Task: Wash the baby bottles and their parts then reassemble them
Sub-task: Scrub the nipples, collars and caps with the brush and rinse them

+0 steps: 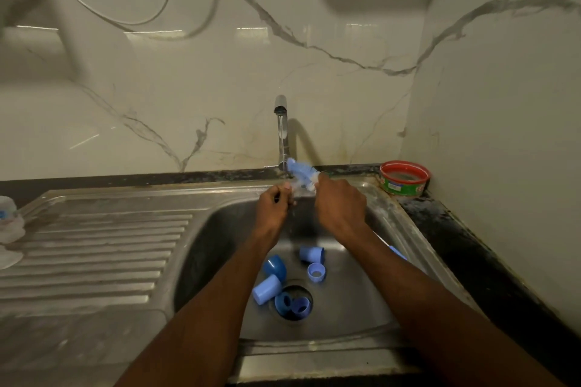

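Far left of the hands, on the ridged draining board (94, 248): clear bottle pieces (9, 223), blurred, well apart from the work.

Left hand (273, 203): fingers curled around something small under the tap (281, 132); what it holds cannot be made out.

Right hand (341, 204): gripping the bottle brush (301, 173), whose blue and white bristle head points toward the left hand and sits beside the tap's base.

Below both hands, on the sink (371, 298) floor: blue caps and rings (283, 283), loose, some lying on the drain.

Right of the right hand, on the counter corner: a red-rimmed tub (405, 178), probably cleaning paste.

Step in hand, as judged: scrubbing one small part. Done well, the part stays pinched firmly over the basin, the bristles turn inside it, and strokes stay short so the brush tip misses the tap.

Room: wall and tap crowd the far side; the basin rim hems in the right forearm; open space lies below the hands and leftward over the draining board, the likely spot for washed parts.
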Action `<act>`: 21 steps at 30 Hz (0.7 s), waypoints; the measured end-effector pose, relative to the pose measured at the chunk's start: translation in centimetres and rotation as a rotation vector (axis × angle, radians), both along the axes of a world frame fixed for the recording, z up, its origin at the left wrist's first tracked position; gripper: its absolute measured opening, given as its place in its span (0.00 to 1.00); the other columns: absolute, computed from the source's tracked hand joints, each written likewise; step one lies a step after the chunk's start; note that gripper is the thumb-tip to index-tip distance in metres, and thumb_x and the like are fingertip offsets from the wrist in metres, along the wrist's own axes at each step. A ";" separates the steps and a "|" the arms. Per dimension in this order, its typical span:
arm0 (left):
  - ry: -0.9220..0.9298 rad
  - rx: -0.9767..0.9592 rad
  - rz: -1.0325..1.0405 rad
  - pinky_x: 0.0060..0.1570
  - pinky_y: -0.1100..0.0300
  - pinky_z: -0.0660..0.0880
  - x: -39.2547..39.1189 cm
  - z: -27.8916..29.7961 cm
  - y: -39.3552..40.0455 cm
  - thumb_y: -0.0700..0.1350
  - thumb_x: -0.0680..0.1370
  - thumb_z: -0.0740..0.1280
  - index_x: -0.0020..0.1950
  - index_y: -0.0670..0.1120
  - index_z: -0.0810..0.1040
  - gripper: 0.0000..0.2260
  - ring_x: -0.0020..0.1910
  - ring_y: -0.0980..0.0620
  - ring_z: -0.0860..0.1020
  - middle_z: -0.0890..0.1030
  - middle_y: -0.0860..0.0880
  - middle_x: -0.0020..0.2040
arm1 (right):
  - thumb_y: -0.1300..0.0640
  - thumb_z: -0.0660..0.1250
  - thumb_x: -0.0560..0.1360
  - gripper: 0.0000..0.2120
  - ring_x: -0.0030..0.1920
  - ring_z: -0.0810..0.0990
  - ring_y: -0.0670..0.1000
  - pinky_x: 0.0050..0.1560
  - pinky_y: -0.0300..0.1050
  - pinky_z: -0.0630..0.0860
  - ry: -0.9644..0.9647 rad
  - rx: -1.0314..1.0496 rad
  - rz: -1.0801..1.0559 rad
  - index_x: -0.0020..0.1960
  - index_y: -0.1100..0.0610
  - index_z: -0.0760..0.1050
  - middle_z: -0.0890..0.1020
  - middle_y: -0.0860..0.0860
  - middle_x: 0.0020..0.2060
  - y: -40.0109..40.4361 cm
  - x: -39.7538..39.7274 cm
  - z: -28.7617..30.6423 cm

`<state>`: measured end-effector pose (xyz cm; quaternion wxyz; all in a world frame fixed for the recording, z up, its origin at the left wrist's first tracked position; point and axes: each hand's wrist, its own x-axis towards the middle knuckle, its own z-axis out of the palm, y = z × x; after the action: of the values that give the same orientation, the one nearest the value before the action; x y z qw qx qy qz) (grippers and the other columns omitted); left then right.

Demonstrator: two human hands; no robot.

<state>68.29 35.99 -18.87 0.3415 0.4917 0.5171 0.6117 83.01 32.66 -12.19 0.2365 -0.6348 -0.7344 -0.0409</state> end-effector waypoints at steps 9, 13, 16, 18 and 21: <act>0.009 0.067 0.033 0.55 0.52 0.81 -0.4 -0.1 -0.3 0.44 0.78 0.72 0.53 0.47 0.86 0.06 0.50 0.52 0.85 0.87 0.51 0.47 | 0.54 0.63 0.80 0.14 0.51 0.80 0.57 0.43 0.48 0.69 0.018 -0.039 0.023 0.64 0.52 0.72 0.81 0.55 0.54 -1.3 0.0 -0.4; 0.060 0.073 0.073 0.49 0.56 0.82 -0.4 0.5 -1.0 0.49 0.77 0.75 0.53 0.46 0.86 0.09 0.44 0.55 0.84 0.87 0.50 0.43 | 0.55 0.64 0.79 0.13 0.52 0.81 0.58 0.44 0.47 0.70 0.087 -0.066 -0.026 0.63 0.52 0.73 0.82 0.55 0.54 -0.3 0.1 0.1; -0.017 0.003 0.107 0.52 0.53 0.83 -0.8 0.1 -0.6 0.51 0.76 0.75 0.55 0.47 0.86 0.12 0.45 0.53 0.85 0.87 0.51 0.44 | 0.55 0.62 0.79 0.14 0.51 0.81 0.58 0.43 0.48 0.71 0.101 -0.038 -0.009 0.64 0.52 0.72 0.82 0.55 0.53 -0.5 0.1 0.1; -0.069 0.006 0.078 0.52 0.53 0.82 -0.9 0.0 -0.4 0.51 0.76 0.75 0.56 0.46 0.86 0.12 0.47 0.50 0.85 0.87 0.50 0.46 | 0.54 0.62 0.80 0.14 0.51 0.81 0.57 0.43 0.48 0.70 0.080 -0.046 0.013 0.64 0.52 0.71 0.82 0.55 0.54 -1.1 -0.1 -0.1; -0.217 -0.023 -0.001 0.50 0.55 0.82 -0.6 0.5 -0.6 0.43 0.80 0.71 0.54 0.43 0.85 0.07 0.47 0.47 0.85 0.87 0.45 0.47 | 0.54 0.61 0.80 0.13 0.51 0.81 0.58 0.43 0.48 0.69 0.035 -0.047 0.066 0.64 0.52 0.70 0.82 0.56 0.54 -1.6 -0.6 -0.6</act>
<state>67.74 35.43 -18.38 0.4014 0.4189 0.4837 0.6553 82.42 31.01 -12.78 0.2357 -0.6162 -0.7514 -0.0045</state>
